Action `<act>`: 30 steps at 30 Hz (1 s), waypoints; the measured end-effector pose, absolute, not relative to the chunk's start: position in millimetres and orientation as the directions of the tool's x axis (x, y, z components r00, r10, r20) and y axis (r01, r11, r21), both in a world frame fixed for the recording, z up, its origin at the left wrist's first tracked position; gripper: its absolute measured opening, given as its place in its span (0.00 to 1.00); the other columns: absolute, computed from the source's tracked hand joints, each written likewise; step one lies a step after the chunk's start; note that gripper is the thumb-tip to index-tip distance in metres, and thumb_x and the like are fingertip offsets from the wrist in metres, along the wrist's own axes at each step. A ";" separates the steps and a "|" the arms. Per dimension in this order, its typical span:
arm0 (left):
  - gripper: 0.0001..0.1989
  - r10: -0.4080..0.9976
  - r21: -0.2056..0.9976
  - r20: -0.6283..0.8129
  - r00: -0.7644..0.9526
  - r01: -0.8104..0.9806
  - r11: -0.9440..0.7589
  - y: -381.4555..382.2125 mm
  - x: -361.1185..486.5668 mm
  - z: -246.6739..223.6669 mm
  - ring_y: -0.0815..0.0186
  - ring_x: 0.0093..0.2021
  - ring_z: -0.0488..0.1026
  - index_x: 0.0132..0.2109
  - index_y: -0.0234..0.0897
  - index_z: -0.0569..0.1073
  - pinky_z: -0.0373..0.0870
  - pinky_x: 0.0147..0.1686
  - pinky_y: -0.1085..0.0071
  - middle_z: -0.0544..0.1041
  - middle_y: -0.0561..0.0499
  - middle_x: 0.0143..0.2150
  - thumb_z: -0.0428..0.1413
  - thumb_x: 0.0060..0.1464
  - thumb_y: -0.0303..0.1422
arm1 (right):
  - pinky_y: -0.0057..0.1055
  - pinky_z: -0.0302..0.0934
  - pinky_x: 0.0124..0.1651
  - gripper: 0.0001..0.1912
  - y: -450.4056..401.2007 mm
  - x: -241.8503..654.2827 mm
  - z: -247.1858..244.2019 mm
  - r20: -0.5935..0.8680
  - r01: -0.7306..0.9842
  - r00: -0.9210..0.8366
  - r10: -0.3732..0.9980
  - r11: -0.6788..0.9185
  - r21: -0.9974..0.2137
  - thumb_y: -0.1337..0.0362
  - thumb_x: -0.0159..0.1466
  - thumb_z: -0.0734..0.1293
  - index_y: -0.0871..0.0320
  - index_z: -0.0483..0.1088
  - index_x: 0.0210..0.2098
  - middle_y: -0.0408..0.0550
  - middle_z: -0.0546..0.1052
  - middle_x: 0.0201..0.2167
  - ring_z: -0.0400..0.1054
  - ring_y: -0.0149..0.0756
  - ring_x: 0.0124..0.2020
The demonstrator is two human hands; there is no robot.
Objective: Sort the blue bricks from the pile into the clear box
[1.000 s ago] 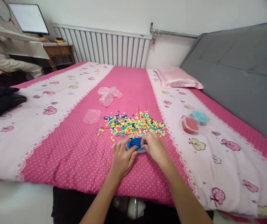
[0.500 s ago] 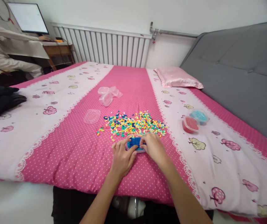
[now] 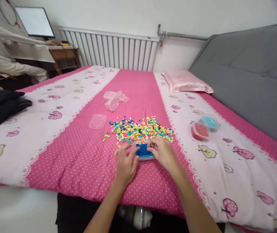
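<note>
A shallow clear plastic tub [image 3: 146, 158] sits on the bed in front of me, with rows of dark blue toy building bricks [image 3: 142, 150] in it. My left hand [image 3: 125, 161] grips the tub's left side, its thumb and forefinger at the left end of the blue rows. Over the right end, my right hand [image 3: 164, 153] has thumb and fingertips pinched close to the bricks; anything between them is too small to make out. Just beyond the tub spreads a pile of loose small bricks [image 3: 138, 129] in yellow, green, blue, white and pink.
A clear lid [image 3: 97, 121] and several clear tubs [image 3: 114, 99] lie left of the pile. On the right stand a tub of red pieces [image 3: 199, 131] and a tub of light blue pieces [image 3: 210, 122]. A pink pillow [image 3: 186, 81] lies farther back. A person [image 3: 9, 48] sits at a desk.
My left thumb has drawn back from the middle of the blue rows to their left end. My right fingertips have shifted slightly at the right end. The whole view has moved a little.
</note>
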State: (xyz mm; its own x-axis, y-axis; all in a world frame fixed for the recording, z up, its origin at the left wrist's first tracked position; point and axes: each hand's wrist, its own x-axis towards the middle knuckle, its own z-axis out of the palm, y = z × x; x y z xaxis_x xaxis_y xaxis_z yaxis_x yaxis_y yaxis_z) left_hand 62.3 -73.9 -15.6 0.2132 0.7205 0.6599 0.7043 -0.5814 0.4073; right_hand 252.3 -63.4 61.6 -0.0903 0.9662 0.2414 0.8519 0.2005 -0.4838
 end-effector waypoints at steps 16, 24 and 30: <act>0.13 0.900 0.121 0.333 0.280 0.934 -0.336 44.6 16.4 32.6 0.52 0.54 0.68 0.47 0.46 0.80 0.54 0.55 0.51 0.76 0.44 0.53 0.51 0.64 0.30 | 0.38 0.63 0.46 0.06 -90.2 287.3 -37.7 0.574 0.533 0.594 0.563 0.259 -0.806 0.61 0.62 0.69 0.57 0.77 0.32 0.49 0.72 0.37 0.68 0.41 0.41; 0.09 0.890 0.064 0.223 0.397 0.906 -0.419 73.6 41.6 29.7 0.53 0.48 0.73 0.38 0.40 0.81 0.53 0.56 0.52 0.81 0.43 0.42 0.54 0.60 0.28 | 0.37 0.63 0.42 0.07 -85.1 289.0 -40.6 0.544 0.499 0.603 0.584 0.256 -0.828 0.61 0.61 0.69 0.57 0.77 0.30 0.48 0.70 0.36 0.67 0.40 0.40; 0.11 0.930 0.114 0.230 0.287 0.941 -0.318 82.5 36.9 31.8 0.54 0.46 0.75 0.38 0.40 0.81 0.55 0.54 0.54 0.83 0.44 0.40 0.53 0.60 0.28 | 0.35 0.63 0.39 0.06 -84.4 289.1 -39.8 0.520 0.488 0.597 0.610 0.238 -0.840 0.62 0.60 0.69 0.56 0.76 0.29 0.46 0.68 0.34 0.66 0.38 0.36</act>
